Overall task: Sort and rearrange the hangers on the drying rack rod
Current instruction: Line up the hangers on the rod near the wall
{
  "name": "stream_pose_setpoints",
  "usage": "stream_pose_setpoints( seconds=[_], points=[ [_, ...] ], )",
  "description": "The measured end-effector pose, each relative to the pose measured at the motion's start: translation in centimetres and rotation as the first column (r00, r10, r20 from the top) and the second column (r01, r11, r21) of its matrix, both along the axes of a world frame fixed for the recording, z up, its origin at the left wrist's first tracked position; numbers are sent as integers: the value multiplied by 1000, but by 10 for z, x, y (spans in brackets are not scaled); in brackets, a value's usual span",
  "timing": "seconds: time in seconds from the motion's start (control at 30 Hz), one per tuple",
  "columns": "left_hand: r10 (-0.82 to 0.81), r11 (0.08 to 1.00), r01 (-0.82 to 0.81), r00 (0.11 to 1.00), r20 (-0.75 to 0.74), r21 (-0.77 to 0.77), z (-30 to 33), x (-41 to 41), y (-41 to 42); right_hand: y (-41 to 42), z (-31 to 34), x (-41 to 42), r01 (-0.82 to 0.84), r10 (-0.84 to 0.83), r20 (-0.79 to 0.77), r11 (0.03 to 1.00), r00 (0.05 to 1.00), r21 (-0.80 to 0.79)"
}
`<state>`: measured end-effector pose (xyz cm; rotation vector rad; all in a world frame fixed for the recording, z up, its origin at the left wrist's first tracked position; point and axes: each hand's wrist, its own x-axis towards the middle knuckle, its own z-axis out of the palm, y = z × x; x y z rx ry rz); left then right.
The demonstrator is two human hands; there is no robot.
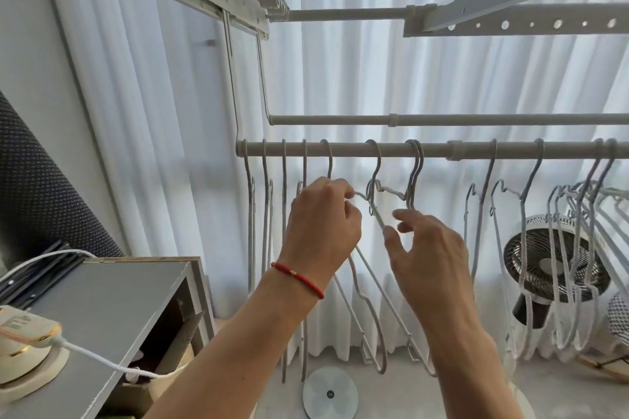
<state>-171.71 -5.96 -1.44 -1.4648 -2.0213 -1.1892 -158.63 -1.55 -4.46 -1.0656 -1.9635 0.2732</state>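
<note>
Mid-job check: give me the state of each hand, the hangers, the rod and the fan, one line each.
left hand: fingers curled, pinching the shoulder wire of a hanger.
right hand: fingers relaxed and apart, at the hangers, gripping nothing.
held hanger: hooked on the rod, tilted.
left hangers: hooked, hanging straight, spaced apart.
right hangers: hooked, bunched, slanted.
rod: horizontal, carrying all hangers.
fan: on floor; spinning cannot be told.

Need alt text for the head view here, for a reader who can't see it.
A person's left hand pinches the shoulder of a grey wire hanger hung on the drying rack rod, while the right hand reaches toward it with fingers spread. More hangers line the rod on both sides before white curtains; a fan stands at right.
</note>
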Motion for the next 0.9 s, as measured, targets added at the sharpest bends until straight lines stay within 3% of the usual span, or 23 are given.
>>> stream_pose_setpoints(
  seconds=[0.1,0.2,0.57,0.9],
  points=[
    [-2,1000,2,1000,-1,1,-3,2,5,11,0,-1,80,-36,289,986,957,-143],
    [-12,1000,12,1000,-7,6,-6,1,7,15,-2,-6,65,-7,382,988,924,-138],
    [-30,999,29,999,12,20,-7,-6,4,19,-17,-30,-67,99,230,987,968,-144],
    [-45,999,45,999,7,26,-13,-12,3,20,-22,-35,-64,91,193,988,977,-142]
  ],
)
